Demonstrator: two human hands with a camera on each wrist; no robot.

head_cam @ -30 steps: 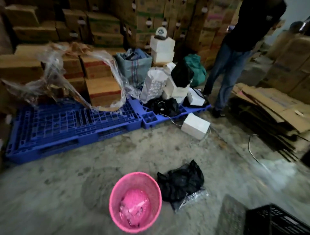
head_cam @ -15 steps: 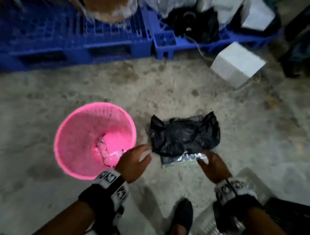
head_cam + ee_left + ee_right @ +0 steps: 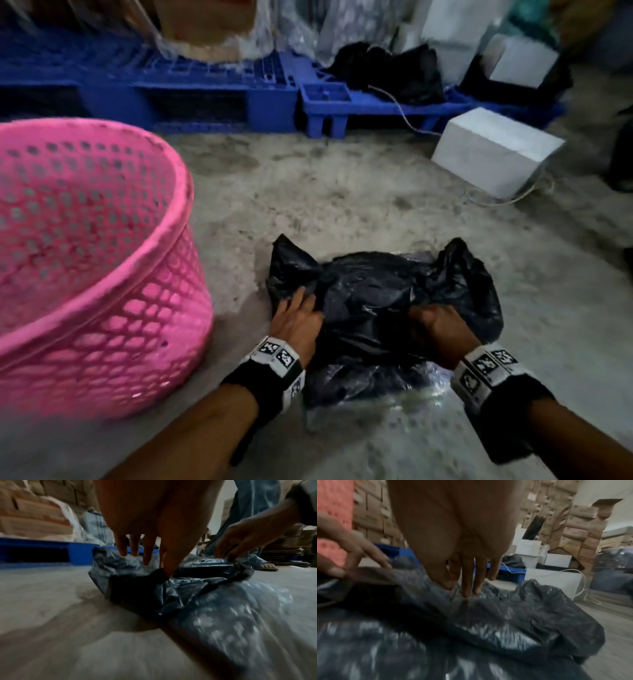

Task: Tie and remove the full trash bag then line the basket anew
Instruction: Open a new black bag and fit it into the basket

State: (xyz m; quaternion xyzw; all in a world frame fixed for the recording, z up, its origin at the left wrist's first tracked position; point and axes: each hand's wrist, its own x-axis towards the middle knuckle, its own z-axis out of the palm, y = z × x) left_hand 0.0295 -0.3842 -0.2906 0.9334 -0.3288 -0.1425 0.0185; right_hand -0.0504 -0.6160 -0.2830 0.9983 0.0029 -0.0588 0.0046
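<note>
Both forearms bare, no sleeves in view. Each wrist carries a black strap with a white block on top printed with square black-and-white coded markers: left wrist band (image 3: 274, 366), right wrist band (image 3: 486, 373). Left hand (image 3: 294, 322) and right hand (image 3: 438, 329) ungloved, no rings seen.

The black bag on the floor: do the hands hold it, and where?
Both hands pinch the black bag: left hand its left side, right hand its right.

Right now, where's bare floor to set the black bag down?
Bare concrete lies between the pink basket, blue pallets and white box. Another strip runs right of the black bag. Crowded: both hands are on the bag, and a cable trails by the box.
</note>
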